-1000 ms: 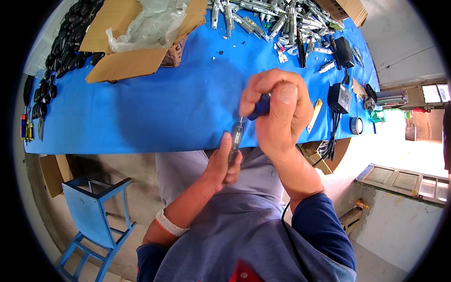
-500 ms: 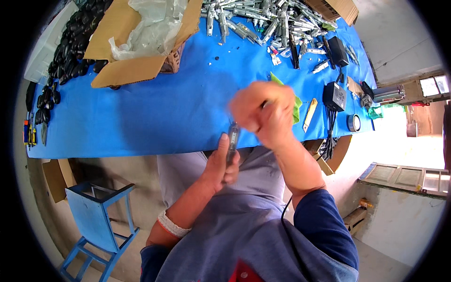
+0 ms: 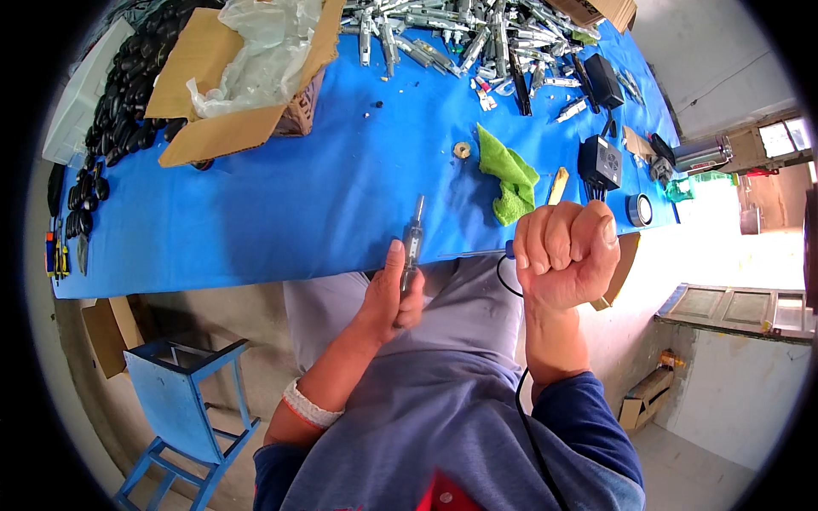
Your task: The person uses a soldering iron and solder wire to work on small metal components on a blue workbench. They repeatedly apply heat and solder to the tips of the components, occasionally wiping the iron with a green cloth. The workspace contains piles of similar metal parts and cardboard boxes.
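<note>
Right hand (image 3: 562, 255), fisted on a blue tool (image 3: 509, 249), has withdrawn from the metal part (image 3: 413, 243). Left hand (image 3: 394, 294) still grips the part upright over the table (image 3: 298, 213) edge.

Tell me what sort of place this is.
Probably a small assembly or repair workshop: a blue-covered workbench carries a heap of metal parts, an open cardboard box and a black power adapter, while the left hand holds a slim metal tool.
</note>
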Demonstrator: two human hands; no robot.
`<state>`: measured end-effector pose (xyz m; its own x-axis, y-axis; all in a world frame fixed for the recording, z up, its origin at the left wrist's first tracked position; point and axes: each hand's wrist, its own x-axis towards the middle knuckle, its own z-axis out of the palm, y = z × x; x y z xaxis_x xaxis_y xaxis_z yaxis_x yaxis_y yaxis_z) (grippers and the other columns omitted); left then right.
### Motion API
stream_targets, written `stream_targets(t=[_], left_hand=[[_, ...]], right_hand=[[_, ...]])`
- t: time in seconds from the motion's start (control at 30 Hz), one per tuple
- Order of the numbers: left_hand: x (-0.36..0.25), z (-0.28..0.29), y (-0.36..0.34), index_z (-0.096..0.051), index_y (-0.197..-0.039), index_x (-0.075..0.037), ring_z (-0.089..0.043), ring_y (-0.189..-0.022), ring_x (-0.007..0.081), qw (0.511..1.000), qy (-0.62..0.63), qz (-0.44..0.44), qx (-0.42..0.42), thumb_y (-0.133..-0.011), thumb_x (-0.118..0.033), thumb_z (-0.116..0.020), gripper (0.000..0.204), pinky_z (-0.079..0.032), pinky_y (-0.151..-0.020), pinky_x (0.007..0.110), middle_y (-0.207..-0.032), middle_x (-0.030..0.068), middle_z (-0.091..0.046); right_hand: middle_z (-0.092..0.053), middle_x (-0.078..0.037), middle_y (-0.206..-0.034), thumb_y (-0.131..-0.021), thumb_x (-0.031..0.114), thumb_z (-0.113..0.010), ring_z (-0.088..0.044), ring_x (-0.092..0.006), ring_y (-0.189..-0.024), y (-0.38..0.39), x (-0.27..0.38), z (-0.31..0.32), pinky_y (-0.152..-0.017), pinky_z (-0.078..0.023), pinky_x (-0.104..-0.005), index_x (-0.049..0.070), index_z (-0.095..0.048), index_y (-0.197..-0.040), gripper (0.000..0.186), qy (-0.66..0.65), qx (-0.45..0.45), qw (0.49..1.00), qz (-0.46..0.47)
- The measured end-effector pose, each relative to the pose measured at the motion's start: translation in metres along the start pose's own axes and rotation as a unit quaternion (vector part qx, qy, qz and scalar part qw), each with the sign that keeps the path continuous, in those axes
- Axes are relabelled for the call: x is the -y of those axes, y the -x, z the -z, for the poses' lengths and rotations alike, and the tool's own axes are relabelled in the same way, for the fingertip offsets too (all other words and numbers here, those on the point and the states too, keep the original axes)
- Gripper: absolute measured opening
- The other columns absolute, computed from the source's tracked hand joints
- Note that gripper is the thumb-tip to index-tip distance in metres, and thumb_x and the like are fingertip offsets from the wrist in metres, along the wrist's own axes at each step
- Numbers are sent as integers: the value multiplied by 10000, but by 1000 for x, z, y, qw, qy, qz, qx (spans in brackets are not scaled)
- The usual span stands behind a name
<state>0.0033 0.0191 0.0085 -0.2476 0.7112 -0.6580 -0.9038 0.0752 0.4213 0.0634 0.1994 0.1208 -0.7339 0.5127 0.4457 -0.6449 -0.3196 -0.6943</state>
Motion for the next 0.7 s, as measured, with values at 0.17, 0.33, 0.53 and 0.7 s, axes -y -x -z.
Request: stream_targets(t=[0.17, 0.33, 0.53, 0.7], left_hand=[[1, 2, 0, -439, -696, -122, -305, -324, 107, 1000, 2, -7, 16, -892, -718, -334, 636, -274, -347, 269, -440, -27, -302], [0, 2, 0, -440, -703, -119, -312, -328, 106, 1000, 4, 2, 22, -889, -721, -337, 638, -284, -353, 267, -445, -30, -307], [-2, -1, 0, -437, -698, -119, -319, -337, 105, 1000, 7, 13, 14, -881, -731, -347, 645, -291, -364, 266, -451, -32, -307], [-3, -2, 0, -437, -703, -118, -309, -343, 103, 1000, 0, 7, 21, -877, -737, -344, 649, -291, -369, 264, -455, -34, -304]], right_hand=[[-360, -20, -491, -979, 301, -465, -399, -150, -440, 6, 5, -15, -412, -362, -284, 94, -354, -648, 406, -21, 5, 1000, -15], [-401, -31, -508, -970, 315, -493, -391, -156, -456, 14, -1, -23, -420, -331, -288, 75, -384, -645, 418, -3, 30, 999, -24], [-415, -39, -509, -960, 299, -510, -376, -157, -459, 18, -7, -25, -421, -305, -297, 66, -388, -624, 427, 20, 42, 998, -33], [-415, -44, -506, -957, 292, -518, -373, -158, -458, 20, -11, -25, -420, -298, -298, 59, -382, -617, 434, 14, 44, 998, -43]])
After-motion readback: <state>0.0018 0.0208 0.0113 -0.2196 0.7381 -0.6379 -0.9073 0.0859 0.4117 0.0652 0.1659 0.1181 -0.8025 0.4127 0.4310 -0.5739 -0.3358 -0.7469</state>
